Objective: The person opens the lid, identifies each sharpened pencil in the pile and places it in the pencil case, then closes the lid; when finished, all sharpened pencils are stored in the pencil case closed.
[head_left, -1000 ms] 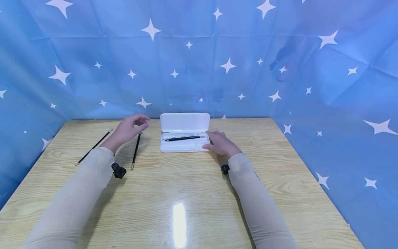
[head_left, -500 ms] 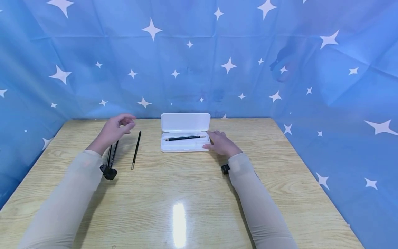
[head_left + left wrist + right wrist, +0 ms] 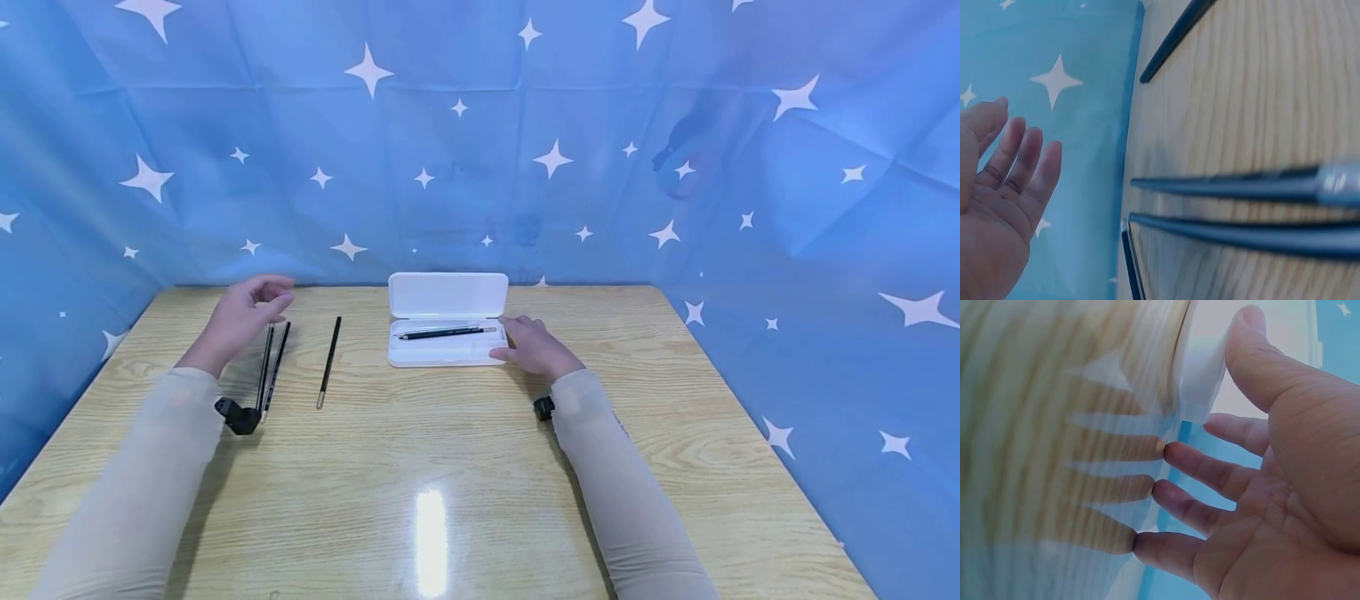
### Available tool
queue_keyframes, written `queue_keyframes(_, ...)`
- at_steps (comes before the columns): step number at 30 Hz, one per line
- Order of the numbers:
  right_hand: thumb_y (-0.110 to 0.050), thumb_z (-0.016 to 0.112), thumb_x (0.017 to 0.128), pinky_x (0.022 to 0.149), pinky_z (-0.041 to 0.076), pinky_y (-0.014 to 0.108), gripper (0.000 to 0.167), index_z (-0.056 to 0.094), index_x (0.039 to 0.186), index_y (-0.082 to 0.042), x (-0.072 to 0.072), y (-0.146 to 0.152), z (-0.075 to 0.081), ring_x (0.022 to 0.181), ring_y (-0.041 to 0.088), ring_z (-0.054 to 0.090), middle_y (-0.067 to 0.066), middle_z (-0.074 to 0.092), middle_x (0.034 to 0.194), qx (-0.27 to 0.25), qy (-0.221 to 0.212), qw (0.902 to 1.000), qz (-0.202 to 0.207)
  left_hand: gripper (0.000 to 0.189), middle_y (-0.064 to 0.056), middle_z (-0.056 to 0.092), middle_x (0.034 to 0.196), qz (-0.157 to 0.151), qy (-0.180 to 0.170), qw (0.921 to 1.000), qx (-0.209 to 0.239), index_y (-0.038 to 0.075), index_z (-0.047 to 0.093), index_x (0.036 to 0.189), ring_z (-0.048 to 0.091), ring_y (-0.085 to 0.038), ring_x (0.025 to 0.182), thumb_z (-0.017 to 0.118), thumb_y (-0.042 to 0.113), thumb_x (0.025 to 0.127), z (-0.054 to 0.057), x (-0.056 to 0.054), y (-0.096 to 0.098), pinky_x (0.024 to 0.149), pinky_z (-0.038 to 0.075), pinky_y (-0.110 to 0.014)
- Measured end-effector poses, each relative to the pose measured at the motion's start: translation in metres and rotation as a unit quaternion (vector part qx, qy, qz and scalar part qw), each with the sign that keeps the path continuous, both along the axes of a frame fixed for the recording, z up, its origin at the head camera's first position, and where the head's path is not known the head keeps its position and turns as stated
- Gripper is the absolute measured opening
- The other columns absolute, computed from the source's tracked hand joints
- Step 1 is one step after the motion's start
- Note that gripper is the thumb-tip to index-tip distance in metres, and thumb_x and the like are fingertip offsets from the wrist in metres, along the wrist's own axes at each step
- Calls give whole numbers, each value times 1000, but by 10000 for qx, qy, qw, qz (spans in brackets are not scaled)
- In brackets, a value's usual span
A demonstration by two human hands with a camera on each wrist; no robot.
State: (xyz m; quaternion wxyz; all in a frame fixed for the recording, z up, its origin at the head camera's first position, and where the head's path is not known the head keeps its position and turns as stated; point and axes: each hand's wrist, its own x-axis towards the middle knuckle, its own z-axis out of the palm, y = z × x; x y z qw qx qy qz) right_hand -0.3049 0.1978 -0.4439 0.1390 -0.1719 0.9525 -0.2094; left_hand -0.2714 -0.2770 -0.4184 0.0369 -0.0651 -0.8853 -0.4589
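My left hand [image 3: 243, 315] hovers over the table's left side with nothing in it, near several dark pencils. Its fingers are loosely extended in the left wrist view, the palm turned to the camera. Two pencils lie close together, the right one [image 3: 277, 367] showing beside my forearm. In the left wrist view another dark pencil [image 3: 1132, 262] lies past them; my arm hides it in the head view. My right hand [image 3: 536, 343] holds the right end of an opened white pencil case [image 3: 442, 360], thumb over its front rim. A black pencil [image 3: 442, 333] lies inside it.
One more dark pencil [image 3: 328, 362] lies between my left hand and the case. The case's raised lid [image 3: 448, 295] stands near the blue star-patterned cloth [image 3: 465, 183] behind the table's far edge. The wooden table [image 3: 360, 483] reflects a bright light in front.
My left hand has moved left from beside the case, uncovering the two pencils lying close together and covering the far-left one. My right hand stays at the case.
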Motion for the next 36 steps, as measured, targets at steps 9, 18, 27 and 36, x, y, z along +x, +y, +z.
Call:
queue_keyframes(9, -43, 59, 102, 118, 30, 56, 74, 26, 162, -15, 1, 0, 2, 150, 39, 21, 17, 28, 163, -48, -35, 10000, 25, 54, -18, 58, 124, 322, 147, 9992, -208, 7, 53, 144, 63, -18, 98, 54, 44, 104, -6, 6, -20, 80, 58, -30)
queue_keyframes(18, -43, 58, 103, 118, 29, 56, 73, 26, 162, -14, 1, 0, 3, 151, 39, 20, 17, 28, 163, -68, -31, 10000, 26, 53, -16, 59, 130, 716, -5, 9963, -482, 7, 51, 145, 58, -31, 112, 51, 44, 105, -8, 13, -36, 93, 47, -40)
queue_keyframes(27, -43, 58, 103, 118, 28, 57, 73, 26, 162, -14, 1, 0, 3, 151, 39, 20, 17, 28, 163, -44, -22, 10000, 15, 59, -22, 53, 134, 662, -277, 9956, -606, 1, 46, 147, 49, -34, 119, 52, 43, 105, -13, 16, -53, 88, 45, -34)
queue_keyframes(36, -44, 58, 103, 119, 28, 56, 73, 26, 162, -14, 0, 0, 2, 151, 39, 20, 17, 28, 163, -65, -42, 10000, 19, 77, -33, 36, 149, 395, -1128, 9926, -207, 1, 19, 160, 42, -50, 132, 64, 24, 102, -24, 17, -66, 100, 44, -57)
